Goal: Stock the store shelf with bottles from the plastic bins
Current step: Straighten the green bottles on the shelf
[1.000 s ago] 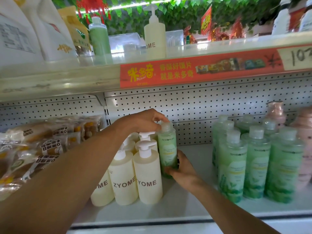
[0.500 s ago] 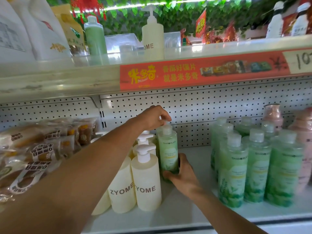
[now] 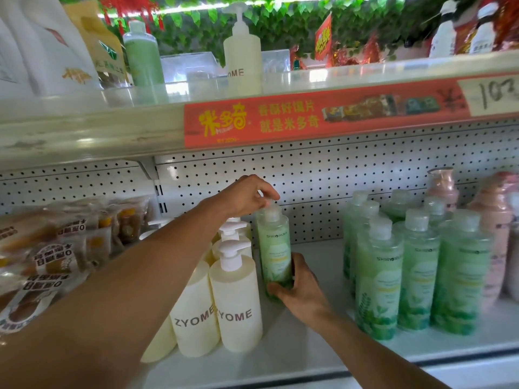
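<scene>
Hands both on one tall translucent green plastic bottle [image 3: 274, 248]: left hand [image 3: 247, 196] pinches its white cap, right hand [image 3: 299, 287] wraps its base, cream pump bottles [image 3: 236, 299] touching alongside on white shelf [image 3: 309, 349].

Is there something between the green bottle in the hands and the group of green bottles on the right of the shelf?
Nothing visible. The green bottle, held by the left hand at its cap and the right hand at its base, has bare shelf between it and the group of green bottles.

Bare shelf [image 3: 323, 265] gap between cream pump bottles [image 3: 237, 301] and green bottles [image 3: 398, 270].
</scene>
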Demonstrator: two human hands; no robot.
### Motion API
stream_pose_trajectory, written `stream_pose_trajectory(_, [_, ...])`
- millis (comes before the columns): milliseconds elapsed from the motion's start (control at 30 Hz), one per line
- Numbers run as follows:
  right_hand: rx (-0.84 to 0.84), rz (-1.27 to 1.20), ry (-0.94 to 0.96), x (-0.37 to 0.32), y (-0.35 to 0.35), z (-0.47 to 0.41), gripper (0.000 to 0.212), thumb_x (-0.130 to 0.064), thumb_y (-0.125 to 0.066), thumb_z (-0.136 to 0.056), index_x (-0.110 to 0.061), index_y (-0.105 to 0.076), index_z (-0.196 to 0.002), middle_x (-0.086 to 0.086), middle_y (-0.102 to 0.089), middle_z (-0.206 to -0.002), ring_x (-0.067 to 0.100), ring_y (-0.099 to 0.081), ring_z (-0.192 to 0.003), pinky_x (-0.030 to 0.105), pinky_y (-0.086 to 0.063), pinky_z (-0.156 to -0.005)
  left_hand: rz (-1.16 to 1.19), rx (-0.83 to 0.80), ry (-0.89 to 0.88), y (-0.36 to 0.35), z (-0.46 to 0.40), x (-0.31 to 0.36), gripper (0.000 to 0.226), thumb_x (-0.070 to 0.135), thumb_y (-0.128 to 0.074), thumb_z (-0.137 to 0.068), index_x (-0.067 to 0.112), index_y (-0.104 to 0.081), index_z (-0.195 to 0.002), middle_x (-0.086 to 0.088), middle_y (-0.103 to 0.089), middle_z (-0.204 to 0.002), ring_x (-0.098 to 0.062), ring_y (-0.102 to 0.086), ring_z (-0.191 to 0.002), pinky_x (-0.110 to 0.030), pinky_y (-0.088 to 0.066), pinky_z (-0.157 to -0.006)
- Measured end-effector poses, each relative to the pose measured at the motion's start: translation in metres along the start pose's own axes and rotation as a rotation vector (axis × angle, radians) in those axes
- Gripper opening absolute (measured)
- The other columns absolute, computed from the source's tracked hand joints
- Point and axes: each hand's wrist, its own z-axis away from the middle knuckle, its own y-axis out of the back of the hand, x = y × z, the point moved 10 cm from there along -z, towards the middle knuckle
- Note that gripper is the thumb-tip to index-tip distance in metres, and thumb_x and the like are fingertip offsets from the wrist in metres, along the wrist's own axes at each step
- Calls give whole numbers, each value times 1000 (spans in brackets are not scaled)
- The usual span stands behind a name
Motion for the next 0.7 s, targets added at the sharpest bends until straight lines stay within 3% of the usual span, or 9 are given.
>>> stream_pose_trajectory(100, [3,4,-6,-1,0,0,53,-16,-77,-75,-25,-45,-117,-5,-61,-109,11,-60,-99,26,-52,-84,-2,-5,9,0,2,1,25,10,-57,-95,23,-71,-111,4,-66,-119,-13,-64,-94,-31,-53,-84])
stream_pose_trajectory(267, [6,15,-17,-5,1,5,60,-14,-77,-75,-24,-42,-123,-1,-57,-116,14,-58,-103,19,-48,-78,128,-40,99,3,12,4,30,16,-54,-98,19,-62,-127,2,-57,-135,-16,-55,-122,-34,-43,-105])
stream_pose_trajectory(400, [60,100,61,-20,15,20,70,-17,-73,-80,-19,-36,-138,1,-46,-133,18,-44,-125,35,-41,-105,241,96,84,22,29,23,31,19,-57,-97,17,-61,-128,-1,-60,-131,-14,-56,-118,-27,-44,-94])
stream_pose_trajectory(533, [96,237,137,-37,33,42,68,-19,-63,-90,-16,-27,-148,5,-41,-142,20,-41,-133,34,-38,-107,250,180,-22,29,54,58,29,19,-61,-95,15,-65,-123,0,-66,-119,-10,-59,-108,-7,-43,-77])
stream_pose_trajectory(600, [94,260,183,-45,39,54,64,-18,-59,-93,-14,-28,-148,7,-41,-144,21,-41,-134,37,-38,-109,242,186,-44,25,67,75,27,19,-62,-94,15,-66,-121,2,-67,-114,-10,-61,-106,-8,-44,-82])
stream_pose_trajectory(700, [98,236,249,-55,55,74,51,-15,-56,-95,-16,-39,-143,5,-47,-140,20,-49,-126,39,-43,-105,255,208,-44,13,85,92,24,15,-62,-93,14,-68,-117,4,-68,-109,-9,-62,-103,-20,-47,-93])
